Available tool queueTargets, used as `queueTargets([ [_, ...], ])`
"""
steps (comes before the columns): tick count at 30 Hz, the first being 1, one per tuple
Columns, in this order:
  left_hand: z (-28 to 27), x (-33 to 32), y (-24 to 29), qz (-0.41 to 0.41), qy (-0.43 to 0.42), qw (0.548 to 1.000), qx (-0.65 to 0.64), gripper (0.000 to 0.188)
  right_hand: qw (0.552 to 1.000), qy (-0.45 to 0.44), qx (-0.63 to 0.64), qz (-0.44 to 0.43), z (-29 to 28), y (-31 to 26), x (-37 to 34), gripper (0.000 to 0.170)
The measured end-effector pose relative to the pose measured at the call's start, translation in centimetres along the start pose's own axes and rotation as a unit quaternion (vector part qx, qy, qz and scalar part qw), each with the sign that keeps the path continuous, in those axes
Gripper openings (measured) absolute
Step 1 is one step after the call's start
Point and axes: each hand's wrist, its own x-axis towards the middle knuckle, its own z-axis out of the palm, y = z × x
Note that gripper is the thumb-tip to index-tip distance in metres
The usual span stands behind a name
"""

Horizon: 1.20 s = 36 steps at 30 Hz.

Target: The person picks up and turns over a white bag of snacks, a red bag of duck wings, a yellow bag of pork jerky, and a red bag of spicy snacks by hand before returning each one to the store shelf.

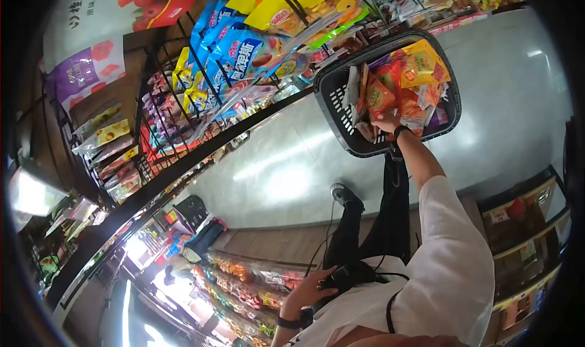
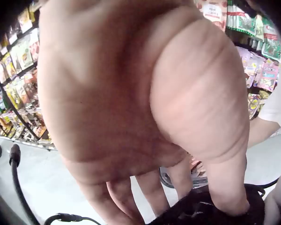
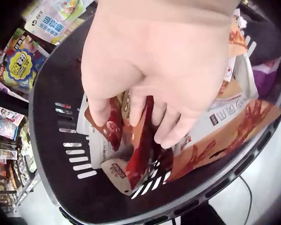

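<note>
A black plastic basket with slotted sides holds several snack packets. My right hand reaches down into it. In the right wrist view, its thumb and fingers close round a red-and-orange snack packet, which stands among the others. An orange-yellow packet lies on top at the far side, and a purple one is by the wall. At my waist, my left hand holds a black pouch between thumb and fingers; the far fingertips are hidden behind it in the left wrist view.
Racks of hanging snack bags run along the upper left, with a dark shelf edge beside the basket. Low shelves stand at the right. A black cable hangs near my left hand. Grey floor lies below.
</note>
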Motion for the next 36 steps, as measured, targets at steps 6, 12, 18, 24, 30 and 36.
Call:
queueTargets([
  [6,2.5,-0.8,-3.5,0.067,0.035,0.996,-0.050,0.076,0.995,0.073,0.045,-0.045,0.6,-4.5,-2.8,0.042],
  [12,2.7,-1.8,-5.9,0.093,0.095,0.989,-0.061,0.069,0.996,0.055,0.025,-0.072,-3.8,-12.6,-12.4,0.031],
  [18,-0.5,-2.0,-9.7,0.177,0.205,0.959,-0.083,0.047,0.976,0.004,-0.054,-0.210,-9.2,-22.2,-25.7,0.027],
  [24,-5.8,-1.3,-10.5,0.412,0.313,0.849,0.105,0.065,0.962,-0.009,-0.071,-0.262,-11.4,-36.1,-43.8,0.026],
  [30,-3.6,-8.8,-4.4,0.626,0.320,0.705,0.094,0.092,0.931,-0.004,0.128,-0.342,-6.0,-43.9,-61.0,0.015],
  [36,0.0,-10.9,-5.6,0.707,0.264,0.653,0.065,0.071,0.873,-0.058,0.213,-0.436,-3.5,-45.2,-67.1,0.016],
])
